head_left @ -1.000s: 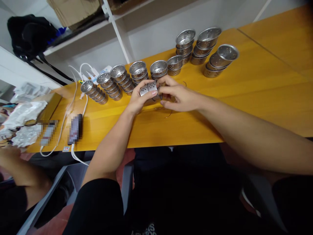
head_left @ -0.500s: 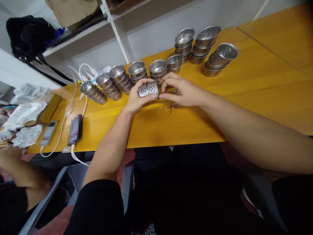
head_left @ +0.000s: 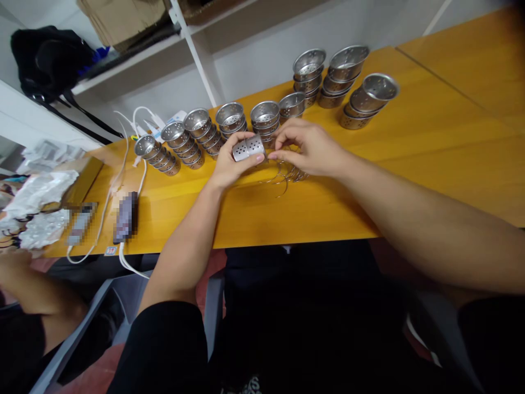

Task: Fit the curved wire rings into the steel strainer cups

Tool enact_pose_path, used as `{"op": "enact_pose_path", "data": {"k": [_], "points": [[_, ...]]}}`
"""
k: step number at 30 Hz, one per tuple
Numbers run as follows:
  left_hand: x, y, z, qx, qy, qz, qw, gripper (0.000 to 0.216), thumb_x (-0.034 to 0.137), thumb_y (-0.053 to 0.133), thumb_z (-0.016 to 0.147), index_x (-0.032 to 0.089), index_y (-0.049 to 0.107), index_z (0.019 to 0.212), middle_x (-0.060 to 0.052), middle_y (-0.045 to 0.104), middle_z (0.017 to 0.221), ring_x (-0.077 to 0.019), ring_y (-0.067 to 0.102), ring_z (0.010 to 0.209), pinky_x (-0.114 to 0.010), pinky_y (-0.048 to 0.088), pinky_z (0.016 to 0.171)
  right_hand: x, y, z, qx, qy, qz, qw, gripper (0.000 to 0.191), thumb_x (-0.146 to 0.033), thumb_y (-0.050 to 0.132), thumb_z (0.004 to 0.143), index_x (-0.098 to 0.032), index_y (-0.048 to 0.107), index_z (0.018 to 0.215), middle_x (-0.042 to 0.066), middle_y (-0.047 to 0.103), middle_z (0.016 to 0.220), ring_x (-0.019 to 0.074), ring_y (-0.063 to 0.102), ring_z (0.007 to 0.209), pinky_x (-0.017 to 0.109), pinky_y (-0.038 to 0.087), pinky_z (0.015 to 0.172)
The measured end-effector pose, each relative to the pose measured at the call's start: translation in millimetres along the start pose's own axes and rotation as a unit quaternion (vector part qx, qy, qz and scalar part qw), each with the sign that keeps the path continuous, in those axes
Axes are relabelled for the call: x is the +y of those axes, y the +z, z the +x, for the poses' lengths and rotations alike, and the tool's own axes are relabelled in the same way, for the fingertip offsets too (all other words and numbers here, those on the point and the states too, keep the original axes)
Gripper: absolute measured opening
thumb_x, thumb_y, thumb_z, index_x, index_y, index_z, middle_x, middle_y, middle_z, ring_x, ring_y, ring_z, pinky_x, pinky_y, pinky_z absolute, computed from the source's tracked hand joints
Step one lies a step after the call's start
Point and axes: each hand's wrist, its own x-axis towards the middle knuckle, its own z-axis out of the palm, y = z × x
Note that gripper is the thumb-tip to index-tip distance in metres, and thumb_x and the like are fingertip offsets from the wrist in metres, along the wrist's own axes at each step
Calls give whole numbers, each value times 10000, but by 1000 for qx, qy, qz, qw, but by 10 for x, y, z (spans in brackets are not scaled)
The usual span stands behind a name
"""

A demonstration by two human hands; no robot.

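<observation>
My left hand [head_left: 230, 164] is closed around a small perforated metal cup [head_left: 248, 148], held on its side above the yellow table [head_left: 410, 142]. My right hand [head_left: 305, 149] sits just to its right, fingers pinched at the cup's rim on a thin wire piece I can barely make out. A small heap of thin wire rings [head_left: 287, 175] lies on the table under and beside my right hand.
Rows of stacked perforated metal cups [head_left: 192, 139] run along the table's back edge, with wider stacks [head_left: 348, 82] at the right. White cables and a dark adapter [head_left: 125, 216] lie at the left. Crumpled plastic [head_left: 39, 189] and another person's arm [head_left: 28, 284] are at far left.
My right hand has shifted slightly right and off the cup's end, uncovering more of the wire rings. The cup has tilted a little in my left hand.
</observation>
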Motion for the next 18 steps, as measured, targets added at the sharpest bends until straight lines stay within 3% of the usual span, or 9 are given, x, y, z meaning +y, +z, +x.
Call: {"op": "enact_pose_path", "data": {"k": [3, 7, 10, 13, 16, 18], "points": [[18, -22, -1, 17, -14, 6, 1000, 925, 877, 1193, 744, 285, 876, 1379, -56, 873, 1241, -224, 841, 1030, -376, 703, 927, 97, -82, -6, 8, 26, -30, 999, 436, -725, 963, 1132, -313, 840, 1059, 135, 842, 1201, 413, 805, 1169, 668, 703, 1125], [83, -14, -7, 50, -41, 25, 998, 875, 1026, 1061, 818, 276, 927, 1249, -43, 867, 1120, -210, 776, 944, -369, 655, 869, 287, -286, -23, -111, 45, -86, 989, 477, -754, 968, 1092, -302, 833, 1022, 115, 795, 1068, 368, 779, 995, 605, 690, 991], [138, 28, -17, 67, -53, 35, 996, 846, 1057, 1004, 869, 267, 945, 1167, -39, 862, 1072, -210, 763, 932, -372, 649, 871, 372, -370, -52, -164, 45, -122, 978, 487, -780, 957, 1076, -302, 860, 1060, 120, 788, 1112, 368, 782, 994, 597, 687, 993], [164, 66, -25, 78, -68, 33, 994, 866, 1069, 1011, 850, 259, 950, 1150, -38, 866, 1068, -206, 773, 930, -378, 667, 895, 303, -340, -71, -139, 34, -133, 981, 525, -799, 965, 1072, -323, 898, 1281, 142, 816, 1264, 402, 793, 1101, 625, 701, 1073], [167, 85, -28, 85, -76, 30, 993, 882, 1080, 1001, 850, 261, 940, 1173, -37, 873, 1077, -209, 785, 928, -398, 694, 920, 91, -209, -63, -100, 10, -80, 992, 656, -776, 988, 1075, -341, 851, 1548, 156, 820, 1503, 360, 783, 1078, 582, 717, 1035], [164, 96, -29, 81, -68, 25, 994, 869, 1069, 1002, 861, 267, 930, 1188, -31, 872, 1088, -216, 794, 960, -412, 695, 972, -68, -88, -54, -93, -23, -30, 995, 573, -746, 942, 1125, -308, 854, 1484, 157, 814, 1551, 312, 768, 1019, 525, 706, 960]]}}
